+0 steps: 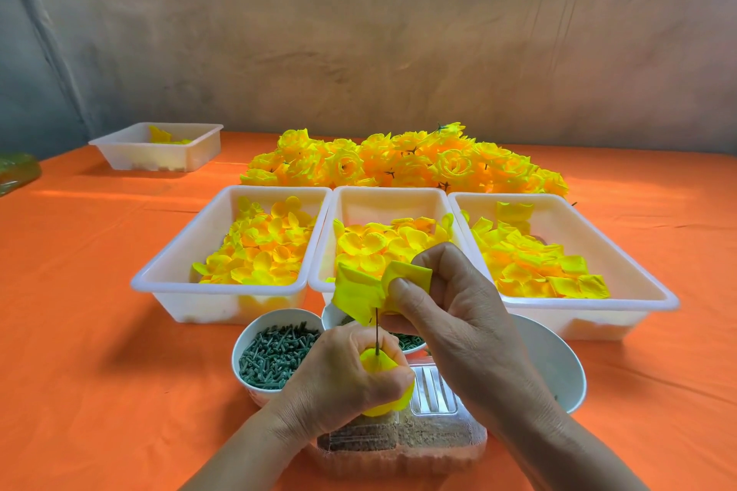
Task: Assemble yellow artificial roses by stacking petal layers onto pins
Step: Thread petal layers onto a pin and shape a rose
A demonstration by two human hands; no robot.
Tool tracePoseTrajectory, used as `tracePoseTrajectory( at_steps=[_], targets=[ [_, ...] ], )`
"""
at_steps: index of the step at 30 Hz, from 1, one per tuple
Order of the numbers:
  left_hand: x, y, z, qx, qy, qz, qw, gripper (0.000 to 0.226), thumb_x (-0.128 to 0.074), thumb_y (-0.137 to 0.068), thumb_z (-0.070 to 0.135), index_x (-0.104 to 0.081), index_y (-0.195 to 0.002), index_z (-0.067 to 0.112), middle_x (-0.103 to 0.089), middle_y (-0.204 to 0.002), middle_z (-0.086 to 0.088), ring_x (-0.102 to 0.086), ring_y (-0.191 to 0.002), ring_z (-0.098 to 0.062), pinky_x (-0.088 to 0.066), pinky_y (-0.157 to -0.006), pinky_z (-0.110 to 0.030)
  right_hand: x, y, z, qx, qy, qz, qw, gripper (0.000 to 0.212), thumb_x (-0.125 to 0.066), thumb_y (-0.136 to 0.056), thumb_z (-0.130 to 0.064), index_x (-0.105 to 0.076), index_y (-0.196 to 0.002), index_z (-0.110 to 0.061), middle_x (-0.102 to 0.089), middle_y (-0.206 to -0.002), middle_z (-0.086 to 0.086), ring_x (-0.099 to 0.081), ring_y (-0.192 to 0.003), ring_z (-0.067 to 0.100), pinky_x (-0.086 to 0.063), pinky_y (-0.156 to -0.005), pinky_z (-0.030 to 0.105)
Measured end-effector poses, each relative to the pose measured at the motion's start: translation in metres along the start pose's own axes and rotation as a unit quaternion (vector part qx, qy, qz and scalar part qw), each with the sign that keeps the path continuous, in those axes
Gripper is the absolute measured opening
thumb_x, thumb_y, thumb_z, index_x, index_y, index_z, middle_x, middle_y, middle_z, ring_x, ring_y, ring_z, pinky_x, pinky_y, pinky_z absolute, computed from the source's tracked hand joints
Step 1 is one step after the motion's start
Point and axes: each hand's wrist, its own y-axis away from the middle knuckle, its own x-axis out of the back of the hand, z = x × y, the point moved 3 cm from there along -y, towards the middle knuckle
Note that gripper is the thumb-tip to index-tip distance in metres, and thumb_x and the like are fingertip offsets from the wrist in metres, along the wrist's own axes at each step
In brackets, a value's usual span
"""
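1. Bench (pixel 79 291): smooth orange cloth, lightly creased.
2. Finished roses (pixel 402 161): ruffled yellow heap, far edge.
3. Three trays (pixel 387 191): white plastic, rectangular, side by side mid-bench, holding loose petals.
4. Bowl (pixel 244 383): round, white, green pegs; near edge, partly behind left hand (pixel 343 371).
5. Right hand (pixel 454 307): pinches soft petal layer (pixel 359 295) before middle tray.
6. Left hand: grips yellow bud (pixel 377 363); thin dark pin (pixel 377 331) upright, tip meeting the layer.

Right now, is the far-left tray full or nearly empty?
Nearly empty: the tray holds only a few yellow petals; its walls are mostly bare.
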Motion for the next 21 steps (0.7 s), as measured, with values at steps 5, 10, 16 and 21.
tracePoseTrajectory(
  at_steps=[5, 10, 16, 21],
  targets=[
    [0.001, 0.001, 0.003, -0.001, -0.01, 0.002, 1.0, 0.007, -0.07, -0.067, 0.035, -0.066, -0.062, 0.034, -0.061, -0.062, 0.024, -0.054, -0.061, 0.005, -0.041, -0.061, -0.013, -0.001, 0.004, -0.009, 0.015, 0.044, -0.014, 0.999, 0.014, -0.066, -0.089, -0.015, -0.054, -0.081, -0.018, -0.064, -0.07, 0.006, -0.067, -0.075, 0.033, -0.055, -0.072, 0.055],
    [0.0, 0.0, 0.002, -0.004, 0.011, -0.001, 1.0, 0.006, -0.067, -0.065, 0.04, -0.066, -0.063, 0.035, -0.063, -0.065, 0.022, -0.057, -0.064, 0.004, -0.041, -0.064, -0.015, 0.001, 0.006, -0.017, 0.043, 0.102, -0.051, 0.993, 0.017, -0.058, -0.083, -0.041, -0.06, -0.079, -0.024, -0.062, -0.07, -0.01, -0.059, -0.066, 0.008, -0.049, -0.063, 0.02],
    [0.001, 0.0, 0.004, -0.007, -0.006, 0.015, 1.0, 0.017, -0.067, -0.063, 0.044, -0.07, -0.068, 0.028, -0.067, -0.07, 0.015, -0.06, -0.068, 0.0, -0.047, -0.063, -0.017, 0.005, 0.004, -0.02, 0.052, 0.146, -0.089, 0.984, 0.049, -0.03, -0.085, -0.062, -0.066, -0.087, -0.029, -0.067, -0.088, -0.014, -0.056, -0.078, 0.0, -0.039, -0.071, 0.011],
    [0.001, 0.0, 0.008, -0.035, -0.059, 0.019, 0.997, 0.01, -0.071, -0.07, 0.032, -0.063, -0.065, 0.035, -0.062, -0.067, 0.02, -0.056, -0.067, 0.004, -0.041, -0.062, -0.015, 0.002, 0.007, -0.026, 0.107, 0.238, -0.107, 0.959, 0.031, -0.048, -0.082, -0.054, -0.067, -0.094, -0.032, -0.063, -0.094, -0.025, -0.055, -0.095, 0.001, -0.04, -0.076, 0.013]
  ],
)
